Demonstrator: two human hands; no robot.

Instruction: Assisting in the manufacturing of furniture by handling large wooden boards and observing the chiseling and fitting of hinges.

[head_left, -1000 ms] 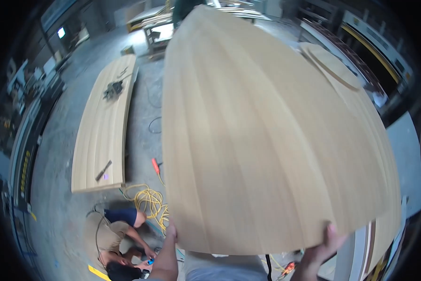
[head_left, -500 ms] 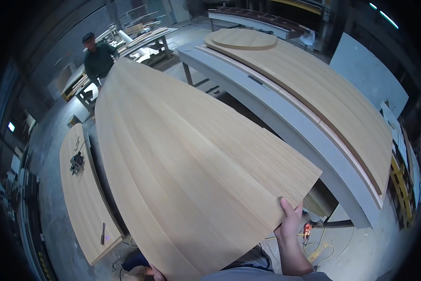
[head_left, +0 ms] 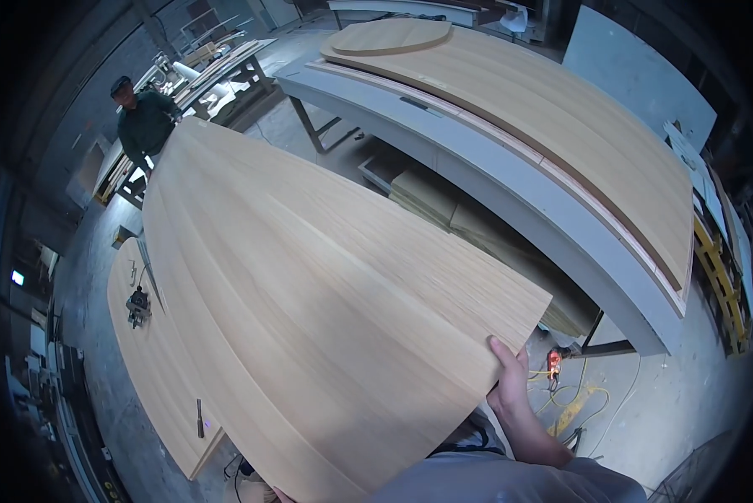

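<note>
One broad sheet of pale wood veneer panel fills the middle of the view, carried flat and slightly tilted, its grain running away from the person wearing the camera toward the far left. At its near right corner the right hand grips the edge: the thumb lies on top of the wood and the fingers curl underneath, so the grasp is firm on the panel. The left hand is barely visible at the bottom edge, just under the panel's near left corner; it seems to support the sheet from below, but how it closes on it cannot be told.

Below the panel on the left, a second long board lies low over the grey floor, with a small power router standing on it and a dark chisel-like tool resting nearer the camera. To the right of the hand, yellow and orange cables trail across the concrete floor.

Further right, a long grey workbench runs diagonally, with a curved stack of wooden panels lying along its top and a half-round wooden piece at its far end. Flat boards are stacked beneath it.

At the far end of the carried panel, a co-worker in dark clothing and a cap stands touching its narrow end. Behind that person, more timber lies on trestles.
</note>
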